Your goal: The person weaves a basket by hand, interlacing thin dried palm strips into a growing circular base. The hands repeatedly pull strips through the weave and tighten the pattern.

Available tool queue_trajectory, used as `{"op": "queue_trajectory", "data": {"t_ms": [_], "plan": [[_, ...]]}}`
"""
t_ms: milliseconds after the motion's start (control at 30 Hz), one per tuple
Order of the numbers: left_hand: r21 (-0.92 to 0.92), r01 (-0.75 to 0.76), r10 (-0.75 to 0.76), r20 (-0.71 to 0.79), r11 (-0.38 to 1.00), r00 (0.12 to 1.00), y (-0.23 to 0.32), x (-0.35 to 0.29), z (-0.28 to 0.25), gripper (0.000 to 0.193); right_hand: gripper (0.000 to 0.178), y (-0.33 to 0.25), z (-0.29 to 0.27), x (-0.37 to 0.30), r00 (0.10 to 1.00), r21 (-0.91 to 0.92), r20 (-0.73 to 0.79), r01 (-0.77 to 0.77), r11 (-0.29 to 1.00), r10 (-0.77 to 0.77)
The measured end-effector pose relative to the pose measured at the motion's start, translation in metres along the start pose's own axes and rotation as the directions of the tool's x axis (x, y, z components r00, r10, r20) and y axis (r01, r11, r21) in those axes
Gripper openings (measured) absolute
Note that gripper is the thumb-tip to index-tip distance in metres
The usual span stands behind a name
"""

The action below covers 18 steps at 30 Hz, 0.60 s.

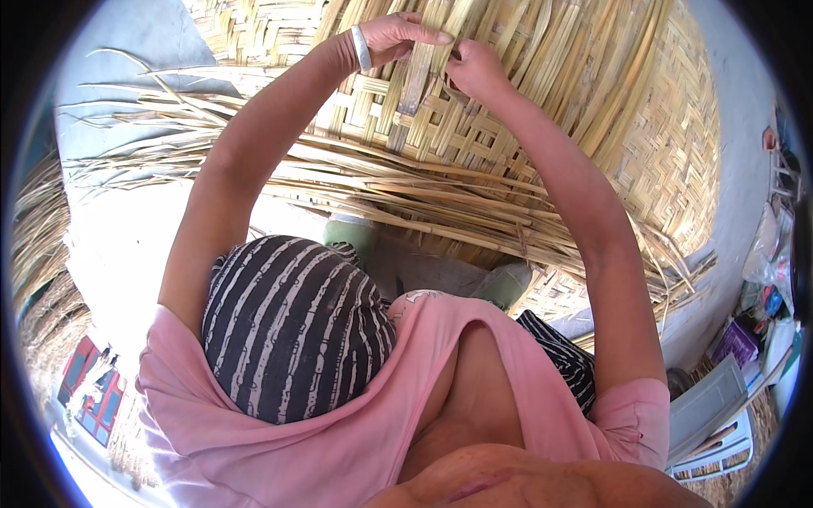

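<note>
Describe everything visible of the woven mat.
The woven mat is pale yellow-tan, apparently flat plant strips, closely plaited at the right, more openly near the middle. It fills much of the upper picture, running past the top edge. Long strips run loose over it; others lie crosswise below. The left hand holds some; the right hand is alongside.

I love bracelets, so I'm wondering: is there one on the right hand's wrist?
No, the white bracelet circles the wrist of the left hand, while the right hand's wrist is bare.
</note>
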<state>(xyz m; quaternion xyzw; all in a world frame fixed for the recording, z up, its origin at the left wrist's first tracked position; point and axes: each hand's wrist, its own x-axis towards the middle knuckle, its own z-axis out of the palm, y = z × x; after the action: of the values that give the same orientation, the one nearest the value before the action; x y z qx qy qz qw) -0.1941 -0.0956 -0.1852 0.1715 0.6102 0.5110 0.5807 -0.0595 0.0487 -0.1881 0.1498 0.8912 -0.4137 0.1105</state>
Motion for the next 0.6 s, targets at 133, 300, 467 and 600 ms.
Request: {"op": "queue_trajectory", "data": {"t_ms": [133,300,467,600], "plan": [[-0.43,-0.079,0.083,-0.008,0.899,0.996,0.014,-0.005,-0.005,0.046,0.031,0.002,-0.006,0.006,0.991,0.082,0.127,0.028,0.996,-0.038],[-0.588,-0.158,0.145,-0.069,0.793,0.987,0.008,-0.021,-0.017,0.05,0.032,-0.005,-0.008,0.007,0.975,0.148,0.223,-0.042,0.988,0.008],[-0.721,-0.271,0.169,-0.212,0.638,0.962,-0.006,-0.046,-0.036,0.044,0.032,-0.012,-0.015,0.01,0.932,0.114,0.322,-0.21,0.971,0.164],[-0.644,-0.272,0.107,-0.284,0.715,0.953,-0.024,-0.084,-0.053,0.036,0.033,-0.021,-0.026,0.004,0.909,0.157,0.388,-0.23,0.96,0.154]]}}
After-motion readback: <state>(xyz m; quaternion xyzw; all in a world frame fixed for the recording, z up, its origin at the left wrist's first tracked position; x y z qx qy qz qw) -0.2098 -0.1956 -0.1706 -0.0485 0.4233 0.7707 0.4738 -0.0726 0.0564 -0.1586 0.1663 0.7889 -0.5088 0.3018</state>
